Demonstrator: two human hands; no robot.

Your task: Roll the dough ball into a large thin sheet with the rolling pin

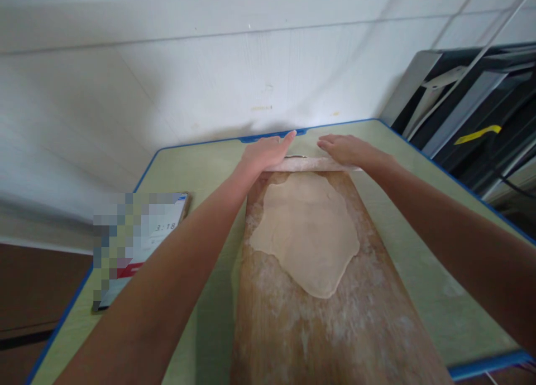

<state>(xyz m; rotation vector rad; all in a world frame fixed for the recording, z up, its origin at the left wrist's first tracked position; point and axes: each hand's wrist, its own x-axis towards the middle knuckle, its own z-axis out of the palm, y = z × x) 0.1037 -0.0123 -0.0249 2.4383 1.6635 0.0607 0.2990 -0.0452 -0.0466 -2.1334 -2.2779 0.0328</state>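
Observation:
A floury rolling pin point(312, 164) lies crosswise at the far end of a wooden board point(335, 335). My left hand point(268, 152) presses on the pin's left end, thumb pointing up and to the right. On its right end rests my right hand point(345, 149), palm down, fingers pointing inward. The undersides of both hands are hidden. Nearer to me than the pin, a thin, uneven sheet of dough point(310, 229) is spread on the board, its near edge tapering to a blunt point. White flour is smeared over the wood around it.
The board stands on a pale green table point(205, 167) with a blue edge. A phone point(161, 229), partly blurred out, lies left of my left forearm. A white wall point(251, 78) rises behind the table. Dark panels and frames point(469, 106) lean at the right.

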